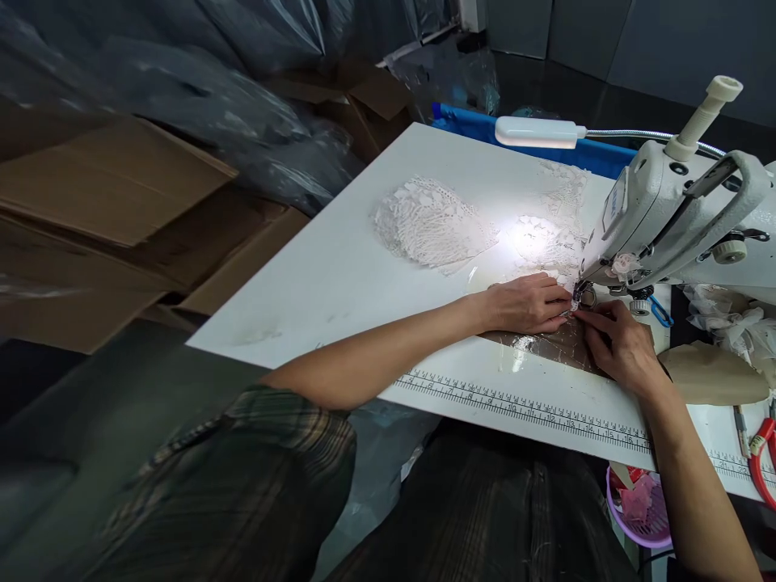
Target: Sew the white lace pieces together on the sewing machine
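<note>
White lace lies on the sewing machine's table, and its near edge runs under the presser foot. My left hand rests just left of the needle area, its fingers bent together on the lace edge. From the right, my right hand reaches in, thumb and index finger pinched at the lace edge close to the foot. Beneath both hands is a brown, tape-covered patch of the table. The white sewing machine stands over the work. My fingers partly hide the lace there.
A lace pile sits further left on the table. A lamp hangs above. A printed ruler follows the front edge. Red-handled scissors lie at right, above a purple basket. Cardboard boxes stand left.
</note>
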A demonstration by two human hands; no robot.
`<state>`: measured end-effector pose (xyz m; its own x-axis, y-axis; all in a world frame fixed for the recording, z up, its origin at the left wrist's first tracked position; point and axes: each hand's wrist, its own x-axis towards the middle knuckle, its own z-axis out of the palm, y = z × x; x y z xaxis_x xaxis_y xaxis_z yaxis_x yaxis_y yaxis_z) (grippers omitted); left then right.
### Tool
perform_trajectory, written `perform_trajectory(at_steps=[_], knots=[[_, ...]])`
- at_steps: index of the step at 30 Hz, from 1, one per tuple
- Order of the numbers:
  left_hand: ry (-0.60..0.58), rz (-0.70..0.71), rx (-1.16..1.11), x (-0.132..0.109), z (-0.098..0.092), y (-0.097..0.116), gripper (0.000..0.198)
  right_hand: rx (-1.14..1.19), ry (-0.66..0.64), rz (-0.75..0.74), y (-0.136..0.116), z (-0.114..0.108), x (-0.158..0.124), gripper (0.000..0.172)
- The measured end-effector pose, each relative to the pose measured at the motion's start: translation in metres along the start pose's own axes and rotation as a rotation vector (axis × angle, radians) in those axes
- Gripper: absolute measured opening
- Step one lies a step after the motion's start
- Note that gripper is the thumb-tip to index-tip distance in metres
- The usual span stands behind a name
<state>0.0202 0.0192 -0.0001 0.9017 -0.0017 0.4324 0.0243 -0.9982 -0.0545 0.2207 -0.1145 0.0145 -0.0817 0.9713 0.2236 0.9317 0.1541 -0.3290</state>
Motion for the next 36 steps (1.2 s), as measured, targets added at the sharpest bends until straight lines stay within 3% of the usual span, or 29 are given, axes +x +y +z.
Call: perform_trajectory(at_steps=[5,10,21,30,36], knots=[[0.020,0.044,0.075,0.001,0.002,-0.001,0.026,0.148,0.074,0.075,0.001,-0.001,0.002,0.042],[-0.012,0.008,0.061,0.003,0.001,-0.001,0.023,0.002,0.005,0.033,-0.004,-0.001,0.002,0.041],[0.082,0.020,0.060,0.000,-0.001,-0.001,0.023,-0.207,-0.021,-0.014,-0.015,-0.002,0.001,0.040],[-0.067,-0.049,0.034,0.003,-0.008,0.001,0.028,-0.274,-0.060,0.014,-0.024,-0.002,0.001,0.040],[-0.120,-0.118,-0.085,0.003,-0.010,-0.004,0.027,-0.392,-0.224,0.136,-0.045,-0.010,0.012,0.040]])
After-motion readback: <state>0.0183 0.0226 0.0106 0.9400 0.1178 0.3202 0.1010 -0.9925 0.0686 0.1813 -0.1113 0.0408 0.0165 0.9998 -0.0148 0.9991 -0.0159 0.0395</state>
